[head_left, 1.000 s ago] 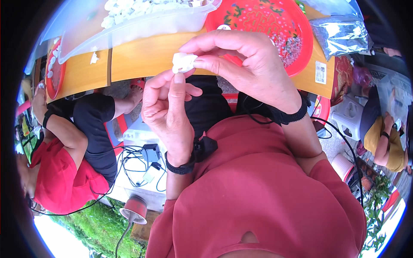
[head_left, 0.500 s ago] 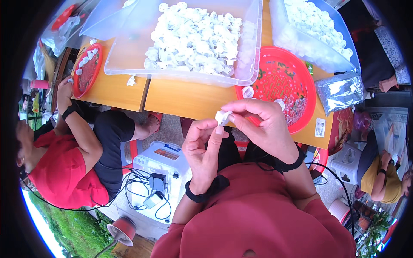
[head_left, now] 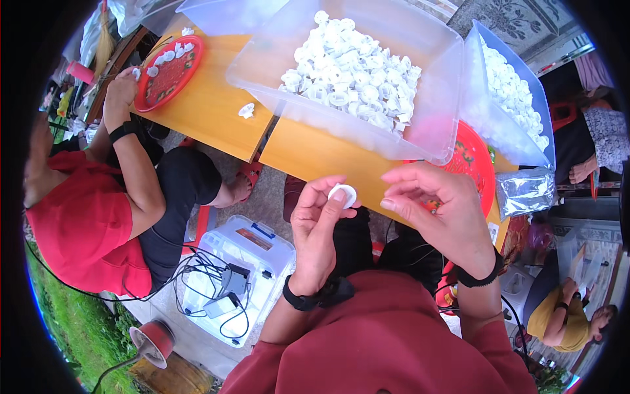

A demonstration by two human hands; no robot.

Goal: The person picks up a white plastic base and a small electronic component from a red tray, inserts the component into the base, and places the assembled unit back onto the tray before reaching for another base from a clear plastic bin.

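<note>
Between the thumb and fingers of my left hand [head_left: 315,226] is a small white round plastic part [head_left: 342,196], its ring-shaped face turned upward. My right hand [head_left: 440,207] is a little apart to the right, thumb and fingers separated, and I see nothing between them. Beneath and beyond that hand lies a red round tray [head_left: 482,177], partly covered by the hand and a bin. The large translucent bin [head_left: 262,85] ahead of both hands holds a heap of similar white parts [head_left: 361,72].
A second translucent bin [head_left: 469,111] of white parts stands at the right, by a silver bag [head_left: 525,192]. One loose part [head_left: 247,110] lies on the wooden table [head_left: 216,125]. At left, a person in red [head_left: 92,223] works over another red tray [head_left: 170,92]. Cables [head_left: 197,269] cross a lidded box.
My right hand has let go of the white part and drawn away to the right. The part stays in my left hand, now showing its round face. The whole view has shifted.
</note>
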